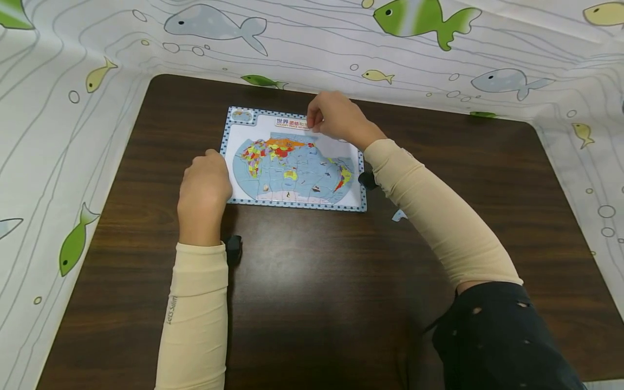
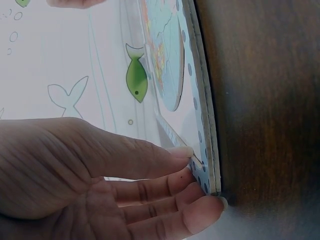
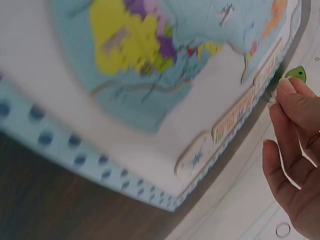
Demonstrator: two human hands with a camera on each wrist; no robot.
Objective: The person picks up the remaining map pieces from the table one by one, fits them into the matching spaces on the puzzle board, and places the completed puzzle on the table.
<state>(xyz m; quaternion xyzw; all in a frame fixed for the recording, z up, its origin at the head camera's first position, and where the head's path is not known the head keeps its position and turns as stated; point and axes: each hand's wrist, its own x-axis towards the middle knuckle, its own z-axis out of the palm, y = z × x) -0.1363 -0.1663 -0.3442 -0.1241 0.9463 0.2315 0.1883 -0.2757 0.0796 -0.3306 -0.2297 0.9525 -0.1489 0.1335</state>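
A world map jigsaw board (image 1: 292, 206) with a blue dotted border lies on the table, most of its map filled in. White backing shows at the map's upper right. The left hand (image 1: 205, 181) grips the board's left side; in the left wrist view its thumb (image 2: 177, 155) presses the border near a corner, with the fingers curled at the edge. My right hand (image 1: 336, 116) hovers over the board's top edge by the printed title. Its thumb and index fingertips (image 3: 287, 87) meet, and no piece shows between them.
A loose light blue puzzle piece (image 1: 398, 215) lies on the dark wooden table (image 1: 302, 281), beside the right forearm. White cloth (image 1: 312, 32) printed with fish rises behind the table and along both sides. Each wrist carries a small black device (image 1: 234, 249).
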